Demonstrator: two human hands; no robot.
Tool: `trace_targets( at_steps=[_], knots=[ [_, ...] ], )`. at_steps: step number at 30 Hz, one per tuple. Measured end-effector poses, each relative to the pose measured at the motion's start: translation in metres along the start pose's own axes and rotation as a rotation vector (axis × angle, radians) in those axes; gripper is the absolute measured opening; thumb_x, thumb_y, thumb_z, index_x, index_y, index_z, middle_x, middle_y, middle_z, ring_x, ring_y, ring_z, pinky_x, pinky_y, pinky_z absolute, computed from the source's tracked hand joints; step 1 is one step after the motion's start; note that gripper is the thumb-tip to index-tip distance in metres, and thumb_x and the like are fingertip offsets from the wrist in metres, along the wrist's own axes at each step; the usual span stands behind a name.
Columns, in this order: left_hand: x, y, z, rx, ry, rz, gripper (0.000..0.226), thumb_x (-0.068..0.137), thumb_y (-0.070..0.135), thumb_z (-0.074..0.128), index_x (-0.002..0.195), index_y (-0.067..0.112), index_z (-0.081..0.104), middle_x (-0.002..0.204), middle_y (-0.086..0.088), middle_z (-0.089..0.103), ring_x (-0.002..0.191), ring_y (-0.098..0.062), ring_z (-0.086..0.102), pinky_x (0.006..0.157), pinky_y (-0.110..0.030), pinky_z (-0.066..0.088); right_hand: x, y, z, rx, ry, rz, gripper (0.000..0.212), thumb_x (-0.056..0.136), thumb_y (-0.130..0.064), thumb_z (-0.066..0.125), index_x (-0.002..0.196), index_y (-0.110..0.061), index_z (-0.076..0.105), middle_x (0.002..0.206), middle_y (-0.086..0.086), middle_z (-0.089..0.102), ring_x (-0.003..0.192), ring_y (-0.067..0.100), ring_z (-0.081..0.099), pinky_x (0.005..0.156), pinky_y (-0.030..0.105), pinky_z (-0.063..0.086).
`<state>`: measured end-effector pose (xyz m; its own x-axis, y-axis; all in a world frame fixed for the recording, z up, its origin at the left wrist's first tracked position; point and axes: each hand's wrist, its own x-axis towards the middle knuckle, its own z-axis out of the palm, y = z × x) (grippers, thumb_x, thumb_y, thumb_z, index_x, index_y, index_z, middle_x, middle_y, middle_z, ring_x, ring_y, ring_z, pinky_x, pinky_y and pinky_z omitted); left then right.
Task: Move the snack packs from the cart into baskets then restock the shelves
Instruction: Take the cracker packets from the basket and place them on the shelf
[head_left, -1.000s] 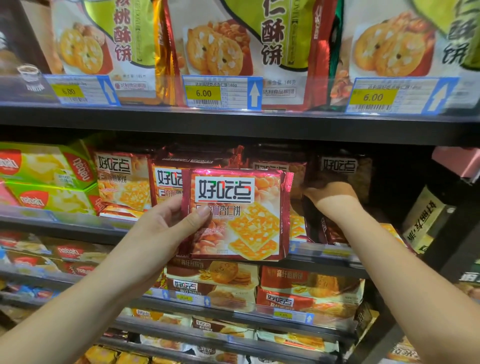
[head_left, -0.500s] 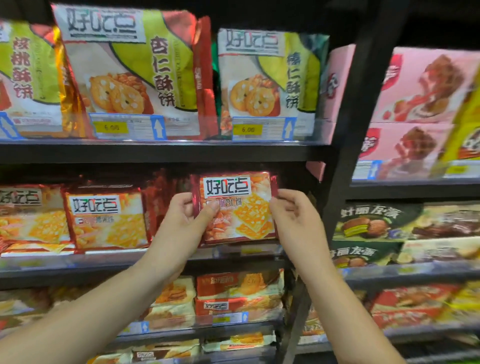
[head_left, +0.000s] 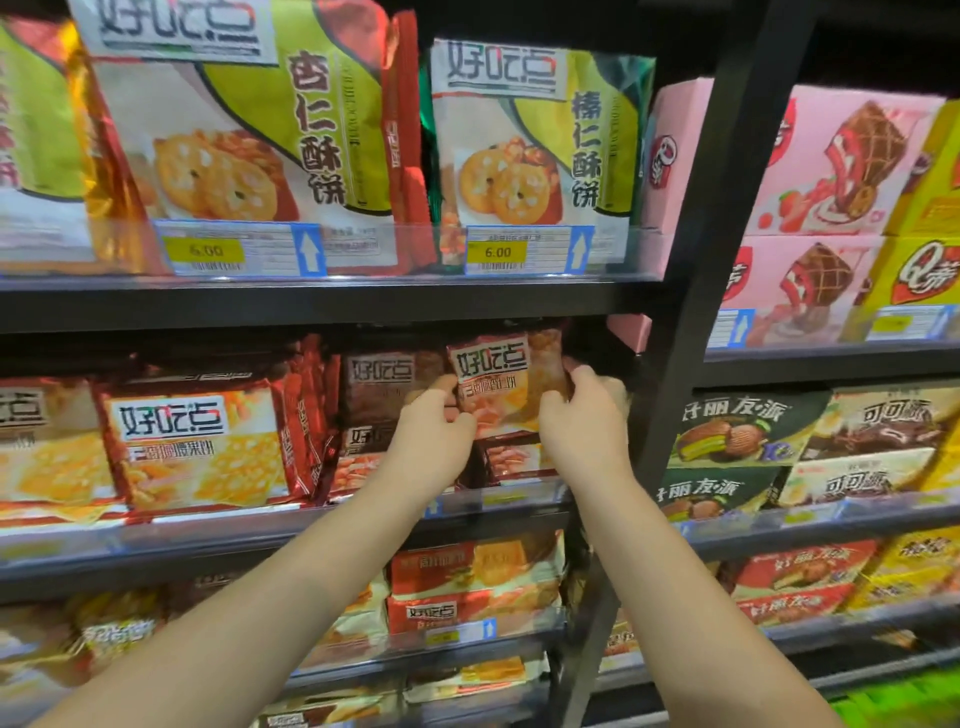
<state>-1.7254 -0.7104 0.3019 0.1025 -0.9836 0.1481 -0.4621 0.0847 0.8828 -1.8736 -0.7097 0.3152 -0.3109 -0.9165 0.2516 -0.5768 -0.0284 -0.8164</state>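
Your red biscuit pack (head_left: 501, 376) stands upright, logo end up, face toward you, at the middle shelf's (head_left: 208, 525) right end. Your left hand (head_left: 431, 431) and right hand (head_left: 582, 421) pinch its side edges, forearms extended.

I can read 好吃点 on the red pack (head_left: 498, 384) I'm holding mid-frame. The big bag (head_left: 239, 130) upper left says 杏仁酥饼, and the next bag (head_left: 540, 140) to its right says 榛仁酥饼. Both have yellow 6.00 price tags (head_left: 202, 251) in front. The green boxes (head_left: 737, 431) at right say 好丽友·派.

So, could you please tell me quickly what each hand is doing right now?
The left hand grips the red snack pack by its left edge.
The right hand grips the same pack by its right edge.
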Motion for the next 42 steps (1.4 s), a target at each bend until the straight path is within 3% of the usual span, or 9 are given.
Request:
trace_targets(
  at_steps=[5, 9, 11, 14, 19, 24, 31, 37, 42],
  knots=[
    [0.009, 0.000, -0.001, -0.008, -0.046, -0.009, 0.048, 0.104, 0.020, 0.055, 0.150, 0.026, 0.043, 0.138, 0.002, 0.059, 0.102, -0.006, 0.060, 0.066, -0.011, 0.039, 0.005, 0.001, 0.012, -0.032, -0.021, 0.090, 0.037, 0.101, -0.020, 0.046, 0.138, -0.011, 0.048, 0.145, 0.003, 0.039, 0.121, 0.024, 0.053, 0.101, 0.043, 0.051],
    [0.017, -0.001, 0.002, -0.017, -0.046, -0.056, 0.061, 0.104, 0.025, 0.056, 0.159, 0.022, 0.030, 0.104, 0.013, 0.062, 0.070, 0.002, 0.051, 0.056, -0.015, 0.040, 0.013, 0.003, 0.017, -0.023, -0.016, 0.127, 0.033, 0.100, -0.020, 0.047, 0.133, -0.017, 0.051, 0.132, 0.005, 0.052, 0.106, 0.021, 0.058, 0.082, 0.035, 0.051],
    [0.022, -0.002, 0.004, -0.004, -0.042, -0.068, 0.060, 0.103, 0.026, 0.057, 0.158, 0.020, 0.032, 0.125, 0.003, 0.064, 0.072, 0.004, 0.050, 0.057, -0.016, 0.039, 0.017, 0.004, 0.021, -0.016, -0.027, 0.158, 0.031, 0.099, -0.020, 0.048, 0.129, -0.019, 0.053, 0.125, 0.007, 0.057, 0.103, 0.024, 0.061, 0.086, 0.041, 0.056],
    [0.027, -0.005, 0.003, 0.019, -0.063, -0.078, 0.061, 0.103, 0.024, 0.058, 0.157, 0.018, 0.031, 0.146, -0.006, 0.055, 0.096, -0.007, 0.059, 0.072, -0.016, 0.043, 0.023, 0.004, 0.024, -0.007, -0.077, 0.247, 0.012, 0.099, -0.018, 0.050, 0.111, -0.019, 0.052, 0.111, 0.007, 0.060, 0.095, 0.024, 0.063, 0.085, 0.043, 0.058],
    [0.033, -0.011, 0.003, 0.066, -0.089, -0.106, 0.063, 0.103, 0.028, 0.057, 0.158, 0.021, 0.028, 0.153, -0.005, 0.050, 0.135, -0.023, 0.053, 0.092, -0.030, 0.044, 0.034, 0.008, 0.028, 0.042, -0.083, 0.262, 0.009, 0.099, -0.016, 0.055, 0.104, -0.023, 0.052, 0.093, 0.000, 0.057, 0.072, 0.011, 0.051, 0.055, 0.023, 0.039],
    [0.038, -0.015, 0.001, 0.077, -0.103, -0.118, 0.056, 0.103, 0.027, 0.056, 0.154, 0.018, 0.033, 0.144, -0.005, 0.056, 0.109, -0.013, 0.054, 0.084, -0.028, 0.042, 0.043, 0.007, 0.035, 0.027, -0.069, 0.155, 0.031, 0.096, -0.019, 0.063, 0.125, -0.029, 0.057, 0.117, 0.000, 0.061, 0.092, 0.018, 0.055, 0.075, 0.030, 0.048],
    [0.047, -0.016, 0.008, 0.139, -0.139, -0.102, 0.047, 0.101, 0.029, 0.059, 0.143, 0.018, 0.042, 0.137, -0.004, 0.059, 0.105, -0.010, 0.052, 0.085, -0.030, 0.047, 0.041, 0.015, 0.041, 0.095, -0.045, 0.322, 0.065, 0.092, -0.012, 0.067, 0.149, -0.026, 0.042, 0.142, 0.009, 0.054, 0.125, 0.032, 0.056, 0.102, 0.048, 0.052],
    [0.044, -0.009, 0.008, 0.287, -0.202, -0.092, 0.055, 0.105, 0.033, 0.053, 0.153, 0.017, 0.033, 0.137, -0.007, 0.058, 0.098, -0.011, 0.051, 0.077, -0.028, 0.045, 0.042, 0.015, 0.039, 0.046, -0.041, 0.354, 0.053, 0.091, -0.014, 0.068, 0.140, -0.018, 0.049, 0.131, 0.013, 0.057, 0.109, 0.028, 0.061, 0.094, 0.041, 0.054],
    [0.042, -0.008, 0.004, 0.292, -0.238, -0.084, 0.056, 0.103, 0.031, 0.057, 0.153, 0.019, 0.035, 0.148, -0.005, 0.052, 0.117, -0.016, 0.056, 0.081, -0.028, 0.043, 0.042, 0.020, 0.040, -0.028, -0.062, 0.326, 0.025, 0.093, -0.013, 0.064, 0.115, -0.017, 0.054, 0.111, 0.009, 0.059, 0.083, 0.019, 0.058, 0.084, 0.037, 0.056]
  ],
)
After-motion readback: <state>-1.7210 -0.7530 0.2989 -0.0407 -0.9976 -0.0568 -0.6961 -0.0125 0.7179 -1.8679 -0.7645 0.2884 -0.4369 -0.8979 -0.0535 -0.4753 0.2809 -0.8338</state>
